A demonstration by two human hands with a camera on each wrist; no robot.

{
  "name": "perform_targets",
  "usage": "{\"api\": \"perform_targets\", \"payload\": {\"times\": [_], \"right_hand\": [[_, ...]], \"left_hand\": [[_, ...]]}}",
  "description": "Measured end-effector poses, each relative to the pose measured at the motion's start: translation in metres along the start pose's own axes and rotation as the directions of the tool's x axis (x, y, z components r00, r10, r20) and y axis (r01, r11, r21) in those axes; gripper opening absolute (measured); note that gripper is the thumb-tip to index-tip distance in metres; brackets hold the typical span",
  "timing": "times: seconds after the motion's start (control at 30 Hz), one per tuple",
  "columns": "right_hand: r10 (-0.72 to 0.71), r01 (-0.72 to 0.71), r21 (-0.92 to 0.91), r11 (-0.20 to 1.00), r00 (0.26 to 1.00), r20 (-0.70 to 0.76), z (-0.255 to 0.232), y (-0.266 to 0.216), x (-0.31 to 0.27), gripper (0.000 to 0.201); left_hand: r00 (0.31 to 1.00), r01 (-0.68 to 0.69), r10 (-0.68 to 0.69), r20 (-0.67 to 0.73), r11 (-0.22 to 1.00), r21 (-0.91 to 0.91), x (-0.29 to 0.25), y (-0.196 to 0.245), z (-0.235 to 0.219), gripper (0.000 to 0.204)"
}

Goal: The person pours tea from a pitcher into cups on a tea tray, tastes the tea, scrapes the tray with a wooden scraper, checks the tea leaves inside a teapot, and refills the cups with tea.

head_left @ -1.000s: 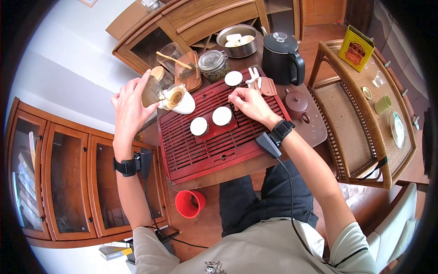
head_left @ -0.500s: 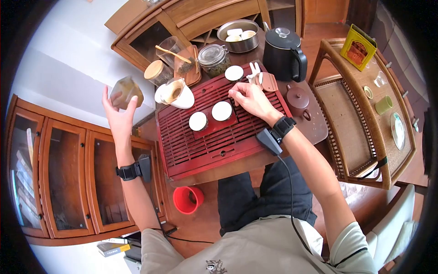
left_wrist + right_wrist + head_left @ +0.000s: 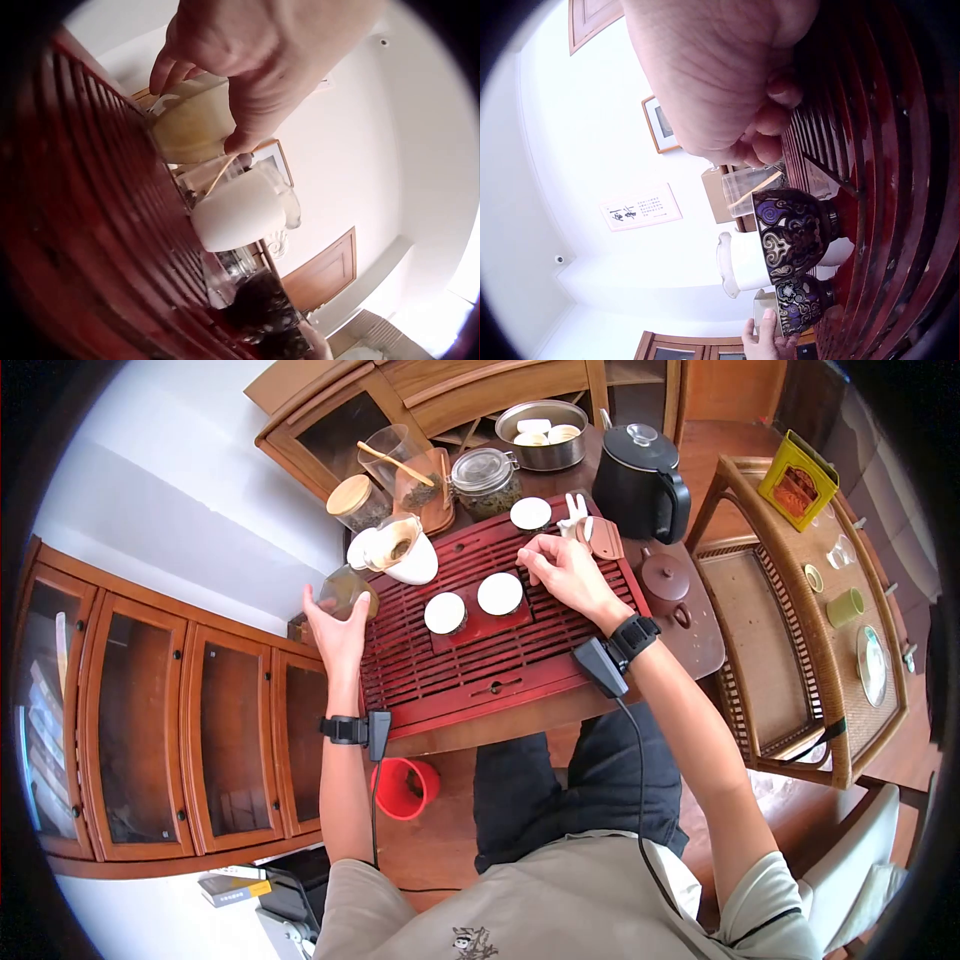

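My left hand point(image 3: 338, 635) holds a glass pitcher point(image 3: 350, 592) of yellowish liquid at the far left edge of the red slatted tea tray point(image 3: 480, 685). Thumb and fingers go round its sides in the left wrist view. Just beyond it stands a white vessel point(image 3: 412, 565) with a strainer at its mouth. On the tray my right hand point(image 3: 572, 582) rests with loosely curled fingers and nothing in them. Near it are two cups, a left one point(image 3: 445, 614) and a right one point(image 3: 500, 594), white inside with dark patterned outsides point(image 3: 791, 232). A third cup point(image 3: 530, 513) sits farther back.
Behind the tray are lidded jars, a clip-top one point(image 3: 486, 482) among them, a steel pot point(image 3: 541, 440) and a black kettle point(image 3: 640, 480). A brown teapot point(image 3: 664, 576) stands right of the tray. A red bin point(image 3: 405, 790) is on the floor below; a rattan cart point(image 3: 760, 620) stands at right.
My left hand carried the pitcher away from the white vessel to the left, then brought it back down to the tray's left edge. The right hand stays about where it was.
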State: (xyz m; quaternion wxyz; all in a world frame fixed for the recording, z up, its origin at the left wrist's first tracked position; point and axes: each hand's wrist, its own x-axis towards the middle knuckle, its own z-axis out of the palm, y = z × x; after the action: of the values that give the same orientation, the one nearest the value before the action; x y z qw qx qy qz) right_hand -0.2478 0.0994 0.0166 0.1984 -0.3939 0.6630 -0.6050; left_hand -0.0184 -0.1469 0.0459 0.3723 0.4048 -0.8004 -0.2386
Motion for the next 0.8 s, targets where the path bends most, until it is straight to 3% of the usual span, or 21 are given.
{"api": "perform_targets", "payload": {"times": [0.47,0.57,0.67,0.77,0.8], "right_hand": [[-0.016,0.016,0.014,1.0,1.0,0.001,0.0,0.002,0.001,0.028],[-0.018,0.018,-0.002,1.0,1.0,0.002,0.0,0.0,0.0,0.028],[-0.018,0.018,-0.005,1.0,1.0,0.003,0.0,0.004,0.002,0.028],[-0.006,0.006,0.0,1.0,1.0,0.007,-0.001,0.001,0.001,0.028],[0.001,-0.001,0.004,1.0,1.0,0.01,-0.001,-0.001,0.001,0.028]], "left_hand": [[0.996,-0.084,0.084,-0.007,0.994,0.066,0.003,0.004,0.007,0.097],[0.997,-0.055,0.051,0.058,0.996,0.075,0.004,0.011,0.002,0.1],[0.991,-0.111,0.094,0.096,0.977,0.183,0.007,0.03,-0.008,0.103],[0.928,-0.37,0.351,0.122,0.902,0.221,0.018,0.049,-0.015,0.103],[0.93,-0.365,0.347,0.118,0.904,0.223,0.023,0.054,-0.013,0.103]]}}
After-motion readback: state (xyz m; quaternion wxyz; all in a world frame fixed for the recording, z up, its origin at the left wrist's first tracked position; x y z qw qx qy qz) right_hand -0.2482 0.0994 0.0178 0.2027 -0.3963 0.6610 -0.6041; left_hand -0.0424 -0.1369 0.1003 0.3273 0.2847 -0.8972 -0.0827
